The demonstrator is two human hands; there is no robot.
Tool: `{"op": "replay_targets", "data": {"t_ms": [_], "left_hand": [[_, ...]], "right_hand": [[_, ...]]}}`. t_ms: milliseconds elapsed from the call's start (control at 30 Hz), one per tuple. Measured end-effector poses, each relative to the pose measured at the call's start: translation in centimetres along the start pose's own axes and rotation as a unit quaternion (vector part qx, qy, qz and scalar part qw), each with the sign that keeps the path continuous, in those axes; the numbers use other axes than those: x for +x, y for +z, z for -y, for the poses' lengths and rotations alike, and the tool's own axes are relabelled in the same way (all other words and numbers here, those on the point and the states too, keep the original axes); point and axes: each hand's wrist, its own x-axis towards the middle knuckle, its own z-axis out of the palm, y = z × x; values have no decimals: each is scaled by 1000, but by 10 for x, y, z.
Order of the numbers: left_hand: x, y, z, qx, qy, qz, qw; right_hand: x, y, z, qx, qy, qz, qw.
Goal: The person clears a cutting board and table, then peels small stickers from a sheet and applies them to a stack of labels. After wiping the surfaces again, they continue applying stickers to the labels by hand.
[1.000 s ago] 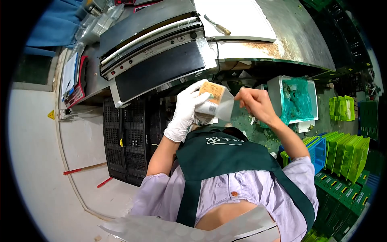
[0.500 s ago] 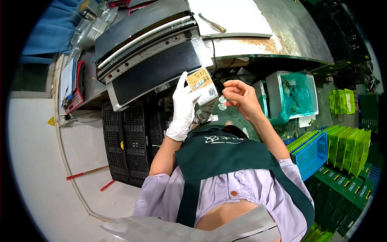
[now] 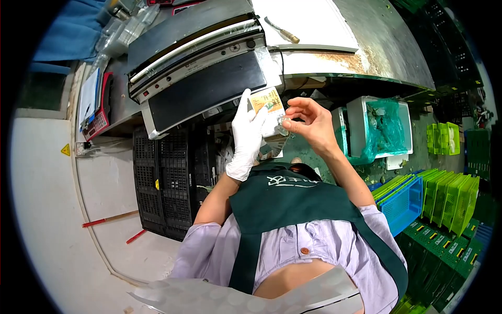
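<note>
From the head camera, we saw our gloved left hand (image 3: 246, 137) wrapped around a labelled packet (image 3: 268, 112), fingers closed on its left side and thumb up, so that the printed label faced us at chest height, just below the edge of the table (image 3: 387, 42). Our bare right hand (image 3: 308, 123) came in from the other side, its thumb and forefinger pinched on something small and pale at the packet's right edge; we could not tell what it was, perhaps a sticker or a corner of the wrapping. The packet seemed to be held in the air rather than set down so that both hands could work on its face.

Above it, on the table, lay a sealing machine (image 3: 201, 68) with its dark plate turned toward us, a white board (image 3: 308, 23) and a knife (image 3: 282, 32) on it. Black crates (image 3: 167, 178) stood under the table to our left, green crates (image 3: 449, 193) to our right.
</note>
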Motion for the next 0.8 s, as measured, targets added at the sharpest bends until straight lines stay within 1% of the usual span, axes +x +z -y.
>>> {"op": "replay_targets", "data": {"t_ms": [33,233,300,367,433,467,500,533,600,633,700,767,800], "left_hand": [[0,0,1,0,0,-1,1000],[-1,2,2,23,13,26,999],[-1,3,-2,41,-7,32,999],[0,2,2,45,-7,32,998],[1,1,3,49,-8,32,998],[1,2,2,37,-13,38,999],[0,2,1,25,-18,44,999],[0,2,0,25,-18,43,999],[-1,2,-3,44,-29,44,998],[0,2,-4,44,-29,44,998],[3,1,-6,-32,-41,33,998],[7,-1,-7,-24,-27,21,999],[9,-2,-7,-16,-14,8,1000]], "right_hand": [[1,2,3,-5,-19,7,1000],[11,2,6,-63,-7,57,996],[12,2,8,-81,-14,63,995],[12,1,9,-99,-20,70,992],[14,0,8,-163,-49,65,983],[15,-2,9,-163,-49,65,983],[16,-4,10,-155,-63,43,985],[17,-7,12,-146,-76,22,986],[19,-13,16,-119,-77,16,990],[19,-16,18,-117,-70,15,990],[18,-20,19,-116,-63,14,991],[15,-22,18,-96,-31,26,995],[13,-23,17,-96,-31,26,995]]}}
